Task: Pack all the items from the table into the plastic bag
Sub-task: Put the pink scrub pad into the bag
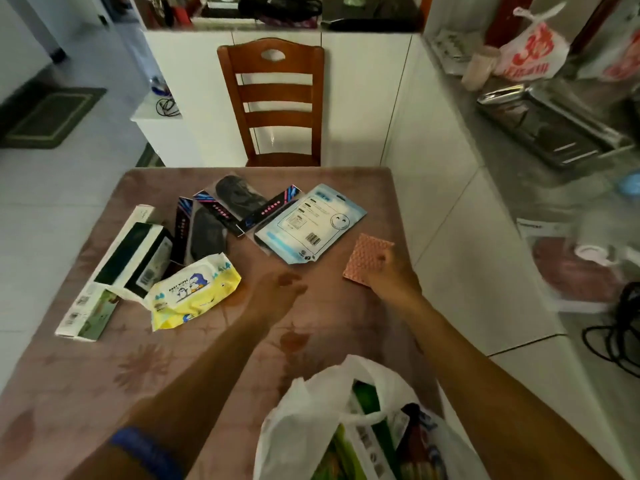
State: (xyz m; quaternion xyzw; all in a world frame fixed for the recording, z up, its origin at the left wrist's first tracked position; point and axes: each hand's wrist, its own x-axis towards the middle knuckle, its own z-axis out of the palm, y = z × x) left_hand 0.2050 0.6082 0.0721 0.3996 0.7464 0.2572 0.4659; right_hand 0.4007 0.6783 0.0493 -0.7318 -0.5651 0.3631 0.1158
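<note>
A white plastic bag (311, 407) stands open at the table's near edge with green and dark packets inside. My right hand (393, 271) grips a small pink patterned packet (367, 252) at the table's right side. My left hand (277, 291) hovers open over the middle of the table, holding nothing. On the table lie a yellow baby wipes pack (194, 289), a blue-white pouch (311, 223), black items in clear sleeves (235, 194), a dark box (145, 258) and a long white box (100, 271).
The table (104, 375) has a pink floral cloth. A wooden chair (273, 102) stands at its far edge. White cabinets and a counter with a metal tray (554, 126) and another printed bag (533, 50) run along the right.
</note>
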